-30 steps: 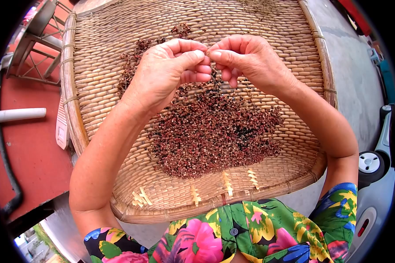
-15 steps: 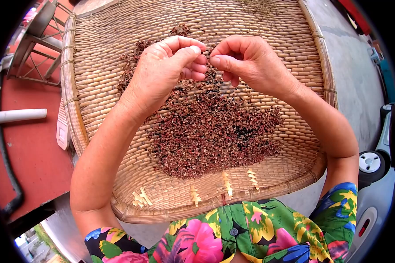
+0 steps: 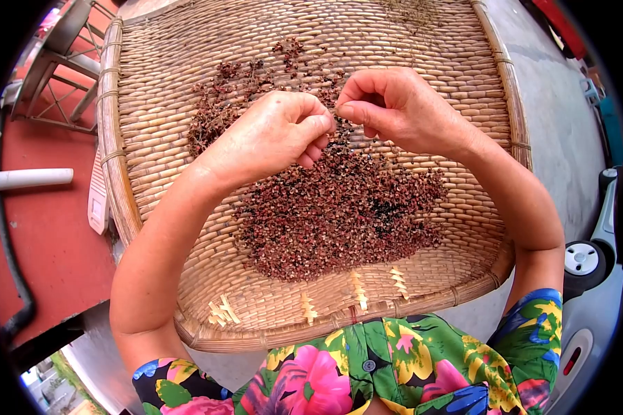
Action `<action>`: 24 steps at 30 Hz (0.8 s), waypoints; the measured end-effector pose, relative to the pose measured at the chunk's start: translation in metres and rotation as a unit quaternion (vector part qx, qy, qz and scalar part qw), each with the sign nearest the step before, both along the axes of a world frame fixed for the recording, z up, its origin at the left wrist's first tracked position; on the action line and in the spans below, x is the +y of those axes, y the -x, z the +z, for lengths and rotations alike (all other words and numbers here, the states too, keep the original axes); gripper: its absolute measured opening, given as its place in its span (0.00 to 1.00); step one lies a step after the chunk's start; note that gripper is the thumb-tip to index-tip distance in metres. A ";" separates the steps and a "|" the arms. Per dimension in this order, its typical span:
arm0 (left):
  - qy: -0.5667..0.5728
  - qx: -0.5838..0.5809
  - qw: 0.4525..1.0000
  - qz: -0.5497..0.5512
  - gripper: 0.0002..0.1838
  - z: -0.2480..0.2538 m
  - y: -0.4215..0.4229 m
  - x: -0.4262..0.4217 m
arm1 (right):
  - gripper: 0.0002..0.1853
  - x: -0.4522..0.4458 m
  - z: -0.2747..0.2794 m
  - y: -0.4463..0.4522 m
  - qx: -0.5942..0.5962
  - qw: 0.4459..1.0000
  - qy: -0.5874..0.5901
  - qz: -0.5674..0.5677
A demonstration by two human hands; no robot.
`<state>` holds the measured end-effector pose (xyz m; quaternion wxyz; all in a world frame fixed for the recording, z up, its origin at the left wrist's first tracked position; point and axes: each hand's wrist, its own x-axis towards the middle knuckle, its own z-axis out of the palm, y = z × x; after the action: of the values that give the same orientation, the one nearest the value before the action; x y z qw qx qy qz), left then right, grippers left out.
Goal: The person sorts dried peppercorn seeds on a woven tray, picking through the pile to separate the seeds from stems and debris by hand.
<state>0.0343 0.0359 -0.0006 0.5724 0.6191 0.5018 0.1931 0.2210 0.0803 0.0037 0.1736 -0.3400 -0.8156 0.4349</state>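
A broad woven tray (image 3: pixel 457 90) holds a heap of small dried reddish-brown husks mixed with black seeds (image 3: pixel 325 214); they look like Sichuan peppercorns. Over the far side of this heap, my left hand (image 3: pixel 284 131) is closed in a pinch, thumb against fingers. Just to its right, my right hand (image 3: pixel 394 107) pinches too, its fingertips almost meeting the left ones. Whatever lies between the fingertips is too small to make out. Beyond my left hand lies a looser clump of stemmed husks (image 3: pixel 211 117).
Pale woven repair strips (image 3: pixel 358 290) show along the tray's near edge. Thin dry stems (image 3: pixel 415 14) lie at its far side. To the left are a metal-legged stool (image 3: pixel 62 69) and a white pipe (image 3: pixel 28 181). A wheeled grey object (image 3: pixel 585 257) stands at the right.
Both hands have come a little nearer to me, and my left hand has turned and shifted right, its fingers more curled. More of the stemmed clump shows behind it.
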 end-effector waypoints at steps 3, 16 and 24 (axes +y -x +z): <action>0.045 -0.090 0.993 0.054 0.13 -0.002 0.000 0.000 | 0.10 0.009 0.002 -0.004 0.052 0.995 0.088 0.003; 0.167 -0.313 0.925 0.134 0.08 -0.003 -0.004 0.003 | 0.11 0.003 0.002 0.002 0.102 0.989 0.084 -0.068; 0.163 -0.328 0.922 0.126 0.12 0.000 -0.005 0.002 | 0.15 -0.005 0.006 0.005 0.170 0.935 0.305 -0.061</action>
<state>0.0388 0.0378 -0.0006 0.7688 0.3514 0.3842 0.3713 0.2164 0.0752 0.0100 0.2242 -0.3462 -0.5799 0.7026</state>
